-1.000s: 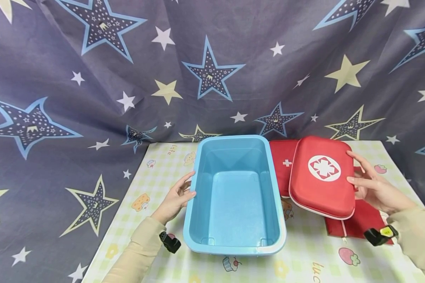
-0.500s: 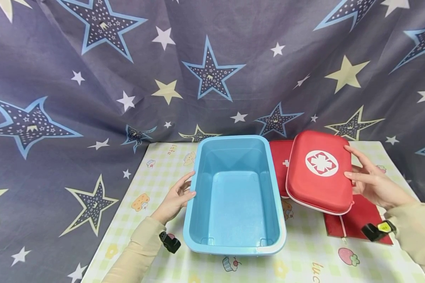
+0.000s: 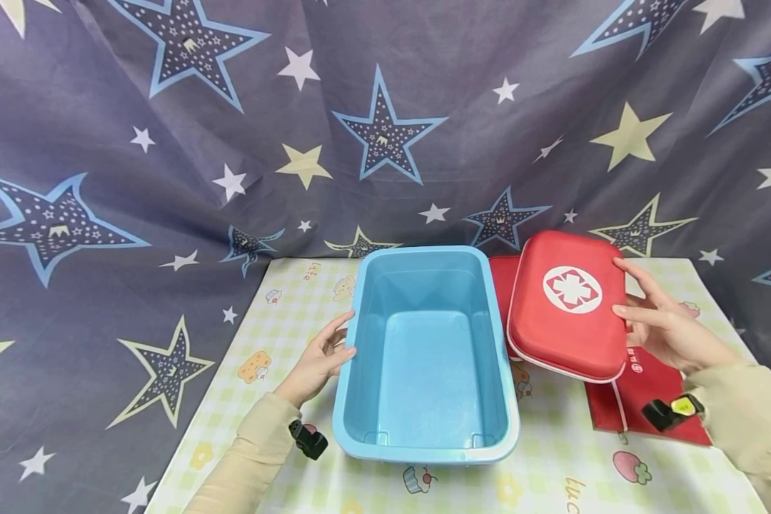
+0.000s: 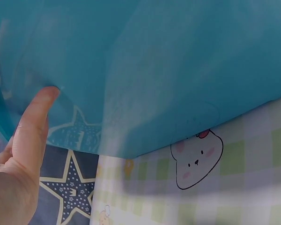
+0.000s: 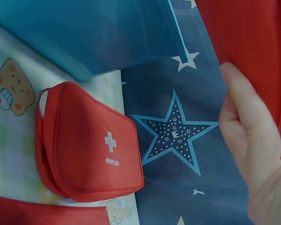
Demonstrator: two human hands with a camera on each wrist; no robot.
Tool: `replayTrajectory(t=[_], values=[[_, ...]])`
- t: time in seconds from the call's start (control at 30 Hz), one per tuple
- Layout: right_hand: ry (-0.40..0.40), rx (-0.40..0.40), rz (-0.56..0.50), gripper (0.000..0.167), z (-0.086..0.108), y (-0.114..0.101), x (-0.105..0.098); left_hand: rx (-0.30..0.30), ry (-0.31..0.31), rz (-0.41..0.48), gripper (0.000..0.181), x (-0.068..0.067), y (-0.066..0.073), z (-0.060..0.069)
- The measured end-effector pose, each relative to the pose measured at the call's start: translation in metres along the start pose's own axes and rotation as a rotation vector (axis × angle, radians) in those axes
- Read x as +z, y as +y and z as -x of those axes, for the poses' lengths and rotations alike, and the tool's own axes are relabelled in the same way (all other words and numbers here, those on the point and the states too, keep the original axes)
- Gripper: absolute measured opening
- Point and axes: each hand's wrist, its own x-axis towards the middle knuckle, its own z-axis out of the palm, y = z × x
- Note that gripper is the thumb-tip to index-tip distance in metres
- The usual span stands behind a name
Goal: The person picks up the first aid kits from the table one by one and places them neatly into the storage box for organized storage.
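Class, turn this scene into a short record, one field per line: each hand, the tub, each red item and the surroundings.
Left hand: touching the left side of the blue tub
Right hand: gripping the right edge of the red case
Blue tub: on the tablecloth, open top upward
Red case: raised, tilted, round white emblem showing
First-aid pouch: on the tablecloth, white cross, partly hidden by the case in the head view
Other red pouch: on the tablecloth, near the right sleeve
Backdrop: dark curtain with stars
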Motion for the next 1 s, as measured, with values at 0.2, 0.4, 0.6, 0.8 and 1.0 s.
replayTrajectory(t=[0.2,0.4,0.6,0.8,1.0], values=[[0.028,0.002,0.008,0.067,-0.008,0.000,0.008,-0.002,-0.005,0.004,0.067,0.001,0.001,0.000],[0.010,-0.024,0.012,0.065,-0.018,0.000,0.016,-0.004,-0.005,0.002,0.067,0.000,0.000,-0.001],[0.019,-0.025,0.016,0.065,-0.030,-0.003,0.027,-0.007,0.004,0.005,0.067,0.000,0.000,-0.001],[0.029,-0.009,0.035,0.063,-0.039,-0.002,0.039,-0.017,0.006,-0.001,0.066,0.000,0.000,-0.001],[0.060,0.005,0.071,0.063,-0.050,-0.001,0.051,-0.017,0.013,0.001,0.066,0.001,0.001,-0.001]])
